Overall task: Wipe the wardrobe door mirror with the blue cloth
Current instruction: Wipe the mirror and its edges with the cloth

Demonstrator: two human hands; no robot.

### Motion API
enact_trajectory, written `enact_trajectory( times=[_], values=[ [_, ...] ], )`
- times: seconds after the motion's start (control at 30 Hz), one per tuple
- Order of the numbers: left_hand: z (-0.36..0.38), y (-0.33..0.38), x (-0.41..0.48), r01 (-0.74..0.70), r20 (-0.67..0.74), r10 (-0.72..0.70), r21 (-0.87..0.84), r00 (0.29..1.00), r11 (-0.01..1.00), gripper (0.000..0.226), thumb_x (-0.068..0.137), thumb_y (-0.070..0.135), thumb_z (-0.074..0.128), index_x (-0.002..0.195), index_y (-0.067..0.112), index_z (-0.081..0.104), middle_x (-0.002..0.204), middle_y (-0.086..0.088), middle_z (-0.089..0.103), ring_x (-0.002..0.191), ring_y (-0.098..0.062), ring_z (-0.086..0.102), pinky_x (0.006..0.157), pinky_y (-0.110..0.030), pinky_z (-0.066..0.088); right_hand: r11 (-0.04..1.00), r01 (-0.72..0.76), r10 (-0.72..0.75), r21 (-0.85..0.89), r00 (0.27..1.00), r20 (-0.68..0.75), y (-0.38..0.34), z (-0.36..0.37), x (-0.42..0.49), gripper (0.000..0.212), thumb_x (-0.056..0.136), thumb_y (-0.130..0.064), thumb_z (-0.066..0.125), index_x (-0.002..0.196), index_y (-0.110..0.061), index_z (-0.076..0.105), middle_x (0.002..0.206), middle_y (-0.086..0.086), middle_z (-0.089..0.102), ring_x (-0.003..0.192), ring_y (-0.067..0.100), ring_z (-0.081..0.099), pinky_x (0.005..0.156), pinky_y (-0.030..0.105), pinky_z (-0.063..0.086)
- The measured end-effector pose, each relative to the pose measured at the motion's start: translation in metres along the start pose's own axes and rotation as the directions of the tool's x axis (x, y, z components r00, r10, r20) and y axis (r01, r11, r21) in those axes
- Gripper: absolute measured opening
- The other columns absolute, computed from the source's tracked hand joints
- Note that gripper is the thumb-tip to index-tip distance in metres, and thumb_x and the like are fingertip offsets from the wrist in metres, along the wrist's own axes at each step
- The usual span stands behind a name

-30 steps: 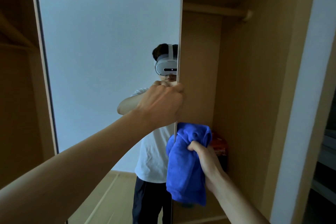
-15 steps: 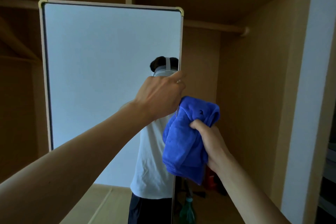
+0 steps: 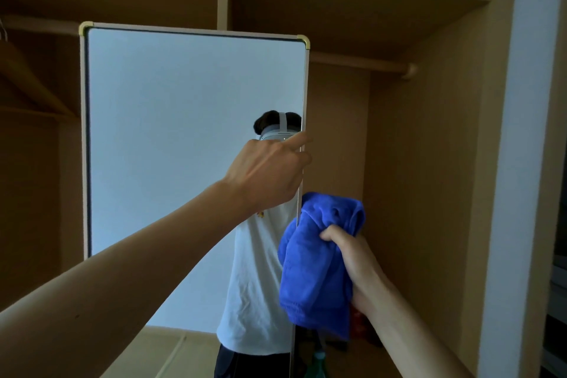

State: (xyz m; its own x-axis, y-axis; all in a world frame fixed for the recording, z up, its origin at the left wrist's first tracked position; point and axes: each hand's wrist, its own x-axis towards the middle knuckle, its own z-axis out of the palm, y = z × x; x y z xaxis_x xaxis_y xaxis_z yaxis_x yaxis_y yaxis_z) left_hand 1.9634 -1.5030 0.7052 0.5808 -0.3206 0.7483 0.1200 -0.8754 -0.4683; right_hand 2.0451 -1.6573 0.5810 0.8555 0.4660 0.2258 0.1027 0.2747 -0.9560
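A: Okay, quick, left grip?
B: Your left grip (image 3: 270, 172) is near dead centre of view, at the right edge of the mirror (image 3: 184, 147). Fingers (image 3: 302, 140) curl round the frame edge, so it's clamped on the mirror. Thumb is hidden.
A: Right one?
B: Your right grip (image 3: 352, 258) sits at 5 o'clock from the left one. It's fisted round the blue cloth (image 3: 316, 270), which is bunched, with most of it hanging below the knuckles.
A: Cloth on the glass?
B: Can't tell. Its left part overlaps the mirror's right edge from your view, but contact isn't readable. Its top is just beside the heel of your left grip.
A: Mirror itself?
B: Upright and tall, with a pale frame and yellow corner caps (image 3: 303, 40), filling 9 to 12 o'clock. The glass shows a pale wall plus your reflection: white T-shirt (image 3: 257, 279), dark trousers (image 3: 227, 362), headset (image 3: 277, 132) partly behind your left grip.
A: Background?
B: Wooden wardrobe (image 3: 414, 163) interior. Hanging rail (image 3: 362, 64) at 1 o'clock, running from behind the mirror to the side wall. A hanger (image 3: 27, 77) at 9 o'clock, dim. At 6 o'clock, low behind the cloth, there's a green bottle top (image 3: 317, 360) and something red (image 3: 357, 321), too dark to name. White wall strip (image 3: 515, 163) at 3 o'clock.
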Motion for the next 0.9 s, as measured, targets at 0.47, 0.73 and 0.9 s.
enact_trajectory(
  times=[0.47, 0.73, 0.9],
  values=[
    [-0.013, -0.021, 0.043, 0.049, -0.012, -0.049, 0.032, 0.999, 0.998, 0.046, 0.094, 0.023, 0.048, 0.139, 0.033, 0.055, 0.168, 0.009, 0.018, 0.095, -0.022, 0.069, 0.060, -0.032, 0.042, 0.993, 0.115, -0.117, 0.040, 0.992, 0.057, -0.070, 0.014, 0.033, 0.009, 0.084, -0.020, 0.063, 0.079, -0.013, 0.061, 0.071, 0.006, 0.061, 0.069, 0.021, 0.062, 0.066, 0.037, 0.047],
    [-0.009, -0.030, 0.047, 0.004, -0.014, -0.003, 0.071, 1.000, 0.997, 0.046, 0.094, 0.024, 0.047, 0.139, 0.033, 0.052, 0.165, 0.006, 0.022, 0.091, -0.025, 0.068, 0.060, -0.034, 0.050, 0.992, -0.098, 0.104, -0.084, 0.991, 0.081, -0.027, -0.010, 0.025, 0.022, 0.078, -0.018, 0.063, 0.060, -0.020, 0.049, 0.059, 0.003, 0.048, 0.056, 0.016, 0.052, 0.054, 0.031, 0.039],
    [-0.009, -0.035, 0.047, -0.022, -0.015, 0.023, 0.093, 1.000, 0.995, 0.044, 0.093, 0.022, 0.050, 0.136, 0.033, 0.054, 0.164, 0.006, 0.026, 0.088, -0.023, 0.067, 0.054, -0.031, 0.038, 0.999, -0.033, 0.035, -0.033, 0.996, 0.079, -0.045, 0.000, 0.031, 0.013, 0.079, -0.017, 0.061, 0.067, -0.016, 0.056, 0.063, 0.005, 0.055, 0.060, 0.018, 0.058, 0.058, 0.032, 0.044]
  ],
)
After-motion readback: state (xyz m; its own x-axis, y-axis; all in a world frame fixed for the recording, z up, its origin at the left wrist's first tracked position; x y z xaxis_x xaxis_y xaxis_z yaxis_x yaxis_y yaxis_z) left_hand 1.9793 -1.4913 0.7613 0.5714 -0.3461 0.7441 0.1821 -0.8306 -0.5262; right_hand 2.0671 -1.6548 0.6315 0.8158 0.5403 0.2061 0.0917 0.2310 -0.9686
